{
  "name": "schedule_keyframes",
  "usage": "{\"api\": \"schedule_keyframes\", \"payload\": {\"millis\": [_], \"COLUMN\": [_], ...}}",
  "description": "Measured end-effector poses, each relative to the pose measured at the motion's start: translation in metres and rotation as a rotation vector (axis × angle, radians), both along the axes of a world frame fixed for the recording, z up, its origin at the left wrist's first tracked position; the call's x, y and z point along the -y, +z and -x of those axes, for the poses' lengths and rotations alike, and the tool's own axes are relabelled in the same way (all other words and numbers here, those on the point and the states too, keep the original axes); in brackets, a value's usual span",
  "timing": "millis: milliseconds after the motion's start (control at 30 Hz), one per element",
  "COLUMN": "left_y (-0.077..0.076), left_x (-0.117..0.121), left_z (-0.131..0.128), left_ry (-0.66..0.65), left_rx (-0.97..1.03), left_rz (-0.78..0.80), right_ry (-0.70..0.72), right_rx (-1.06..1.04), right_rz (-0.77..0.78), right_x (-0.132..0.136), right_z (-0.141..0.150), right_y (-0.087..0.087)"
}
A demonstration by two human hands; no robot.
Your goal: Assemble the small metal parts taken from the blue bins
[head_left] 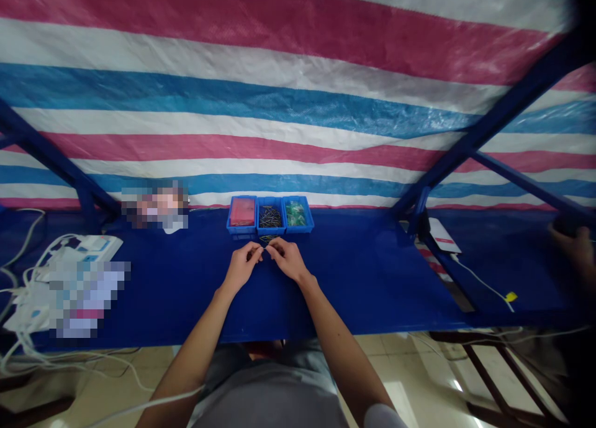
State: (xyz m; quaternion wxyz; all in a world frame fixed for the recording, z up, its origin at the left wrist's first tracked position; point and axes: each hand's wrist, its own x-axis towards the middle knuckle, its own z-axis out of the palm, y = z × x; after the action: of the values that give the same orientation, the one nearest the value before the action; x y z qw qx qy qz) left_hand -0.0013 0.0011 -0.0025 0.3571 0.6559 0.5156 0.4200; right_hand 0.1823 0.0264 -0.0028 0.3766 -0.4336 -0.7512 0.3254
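Observation:
My left hand (243, 263) and my right hand (287, 259) meet over the blue table, fingertips pinched close together. Something thin and small seems to sit between them, too tiny to make out. Just beyond my fingers, a few thin metal pieces, like screws or nails (269, 238), lie in front of the middle blue bin (270, 232). That bin holds a heap of similar dark metal pieces (269, 216). To its left, another blue bin (241, 230) contains red flat pieces (243, 211). On the right, a third blue bin (299, 228) has green and clear small items (295, 214) inside.
White cables and a power strip (100, 248) crowd the table's left end. A white phone-like device (444, 235) with a cable lies at right, past a blue frame post (419, 212). Another person's hand (577, 248) shows at far right. Striped sheeting (261, 92) hangs behind.

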Motion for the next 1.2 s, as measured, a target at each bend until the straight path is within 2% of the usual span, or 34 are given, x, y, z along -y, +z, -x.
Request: {"api": "schedule_keyframes", "payload": {"millis": [367, 1200], "left_y": [0.0024, 0.0], "left_x": [0.0004, -0.0004], "left_z": [-0.0008, -0.0008], "left_ry": [0.004, -0.001], "left_rx": [-0.004, -0.012], "left_rz": [-0.011, -0.016], "right_ry": [-0.01, -0.016], "right_rx": [-0.086, -0.033], "right_rz": [-0.013, -0.034], "right_x": [-0.0025, -0.0026], "right_z": [0.0015, 0.0004], "right_y": [-0.0027, -0.0016]}}
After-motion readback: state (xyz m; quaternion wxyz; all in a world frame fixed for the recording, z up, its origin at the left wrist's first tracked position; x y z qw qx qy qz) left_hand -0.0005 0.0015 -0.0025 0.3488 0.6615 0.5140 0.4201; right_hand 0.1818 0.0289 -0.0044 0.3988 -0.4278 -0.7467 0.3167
